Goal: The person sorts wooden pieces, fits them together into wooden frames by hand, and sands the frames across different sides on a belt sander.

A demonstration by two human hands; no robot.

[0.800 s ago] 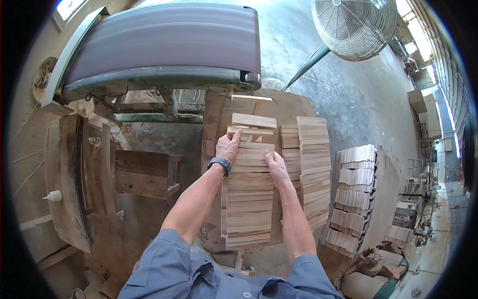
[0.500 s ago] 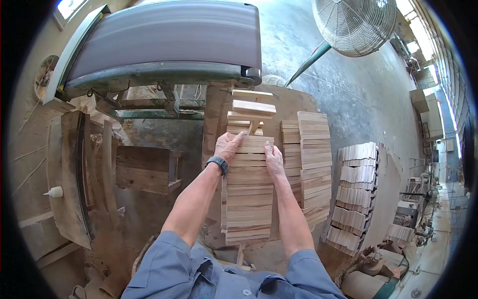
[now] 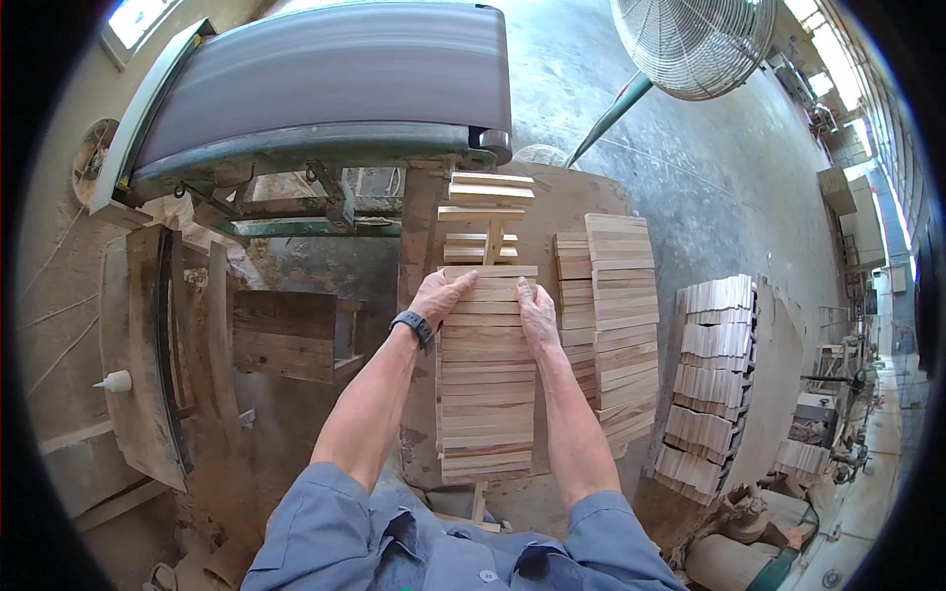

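Note:
A long row of wooden strips [image 3: 488, 394] lies side by side on a brown board in front of me. At its far end my left hand [image 3: 443, 297], with a dark watch on the wrist, grips the left edge of the strips, thumb on top. My right hand [image 3: 537, 313] is closed against the right edge, its thumb also over the strips. The undersides of the fingers are hidden. Just beyond the hands, several loose wooden pieces [image 3: 481, 214] lie crosswise over a narrow upright-looking wooden piece [image 3: 495, 239].
Two more rows of strips [image 3: 623, 315] lie to the right, with a slatted stack [image 3: 705, 384] farther right. A belt sander [image 3: 325, 89] stands at the far left. A large fan [image 3: 695, 44] is at the far right. A wooden bench [image 3: 284, 335] is at left.
Both hands stay at the far end of the row, the left one slightly lower and farther left. The loose pieces beyond them have shifted a little left, and the view has moved slightly.

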